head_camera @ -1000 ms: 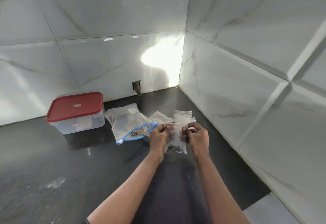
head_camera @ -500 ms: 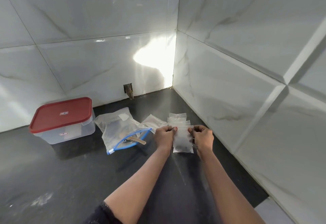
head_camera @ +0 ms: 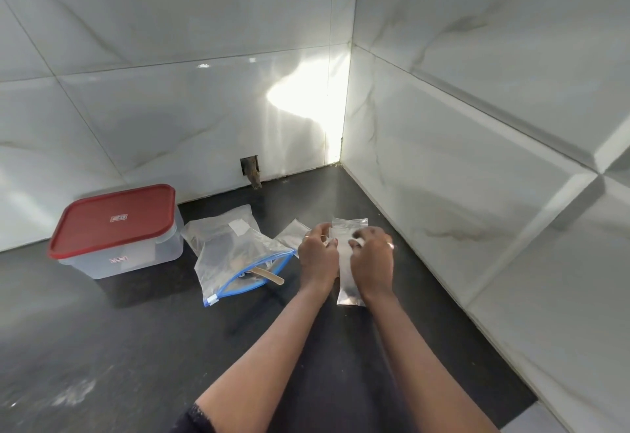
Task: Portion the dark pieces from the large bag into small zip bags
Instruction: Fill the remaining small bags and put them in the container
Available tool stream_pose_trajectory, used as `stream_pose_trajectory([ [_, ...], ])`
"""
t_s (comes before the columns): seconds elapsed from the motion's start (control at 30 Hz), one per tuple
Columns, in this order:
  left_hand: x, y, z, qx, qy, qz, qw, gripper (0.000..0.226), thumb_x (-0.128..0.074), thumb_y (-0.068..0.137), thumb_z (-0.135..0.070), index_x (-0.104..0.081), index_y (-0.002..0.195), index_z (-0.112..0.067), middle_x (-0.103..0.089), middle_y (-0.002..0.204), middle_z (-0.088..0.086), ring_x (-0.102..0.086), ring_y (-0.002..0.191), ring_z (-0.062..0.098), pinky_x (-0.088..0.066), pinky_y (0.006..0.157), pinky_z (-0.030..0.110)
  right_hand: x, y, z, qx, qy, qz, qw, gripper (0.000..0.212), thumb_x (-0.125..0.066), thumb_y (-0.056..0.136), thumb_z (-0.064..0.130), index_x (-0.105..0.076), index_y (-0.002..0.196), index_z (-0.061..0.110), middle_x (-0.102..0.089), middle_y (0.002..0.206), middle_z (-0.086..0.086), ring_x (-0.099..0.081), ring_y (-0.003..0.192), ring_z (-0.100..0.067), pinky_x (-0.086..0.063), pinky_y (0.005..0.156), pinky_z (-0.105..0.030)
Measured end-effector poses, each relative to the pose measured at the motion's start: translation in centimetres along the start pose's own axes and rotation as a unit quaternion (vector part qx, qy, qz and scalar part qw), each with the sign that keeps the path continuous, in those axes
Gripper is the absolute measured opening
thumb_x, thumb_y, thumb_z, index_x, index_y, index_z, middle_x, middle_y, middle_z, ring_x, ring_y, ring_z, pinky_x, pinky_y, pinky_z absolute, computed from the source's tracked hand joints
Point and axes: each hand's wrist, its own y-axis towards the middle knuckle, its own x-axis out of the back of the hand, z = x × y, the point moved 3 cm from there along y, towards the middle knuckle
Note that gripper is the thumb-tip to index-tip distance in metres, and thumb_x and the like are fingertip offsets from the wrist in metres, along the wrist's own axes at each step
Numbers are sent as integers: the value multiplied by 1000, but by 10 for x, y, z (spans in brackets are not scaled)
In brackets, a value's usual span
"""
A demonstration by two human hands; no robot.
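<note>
Head view: left hand appears to pinch the small zip bag; right hand is blurred, so I cannot tell its grip.
Its film should be limp, light and slippery, so hold the stiffer zip edge.

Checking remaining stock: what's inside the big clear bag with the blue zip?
A flat wooden stick pokes from the mouth of the large clear blue-zipped bag, with some dark pieces inside. Glare and crumpled plastic hide how many.

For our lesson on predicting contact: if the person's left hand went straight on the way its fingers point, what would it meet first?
Probably the small zip bags lying just beyond the left hand; height above them is unclear, so it might pass over and reach the back wall.
</note>
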Motion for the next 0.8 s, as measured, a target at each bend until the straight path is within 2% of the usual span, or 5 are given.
stream_pose_trajectory([
  [0.2, 18, 11, 16, 79, -63, -37, 994, 41, -49, 94, -8, -43, 135, -9, -51, 136, 8, -49, 124, 19, -39, 105, 29, -51, 22, 43, 198, -144, 181, 952, 23, -47, 89, 11, -67, 101, 7, -66, 107, -11, -55, 108, -28, -37, 95, -30],
  [0.4, 27, 18, 24, 119, -88, -22, 989, 43, -48, 95, -7, -39, 137, -10, -48, 139, 8, -46, 128, 22, -37, 107, 32, -84, 34, 44, 168, -294, 220, 915, 33, -39, 97, 20, -56, 123, 10, -58, 126, -14, -41, 130, -32, -20, 114, -41],
  [0.6, 35, 19, 27, 128, -131, -23, 983, 40, -46, 96, -7, -40, 135, -11, -46, 140, 5, -45, 128, 19, -38, 96, 22, -84, 38, 54, 146, -261, 211, 931, 35, -47, 92, 10, -45, 126, 7, -62, 119, -17, -56, 117, -32, -34, 106, -39],
  [0.73, 43, 18, 27, 141, -153, -32, 978, 40, -48, 95, -6, -43, 134, -11, -49, 137, 3, -47, 126, 18, -37, 100, 26, -76, 36, 58, 110, -144, 211, 960, 26, -51, 88, 5, -47, 114, 8, -62, 112, -16, -58, 107, -34, -45, 77, -36],
  [0.8, 48, 18, 28, 148, -176, -41, 972, 40, -48, 94, -4, -44, 133, -10, -51, 135, 4, -49, 123, 18, -38, 96, 23, -71, 35, 63, 118, -138, 196, 964, 26, -53, 88, 6, -48, 113, 10, -61, 112, -13, -59, 105, -34, -43, 74, -35],
])
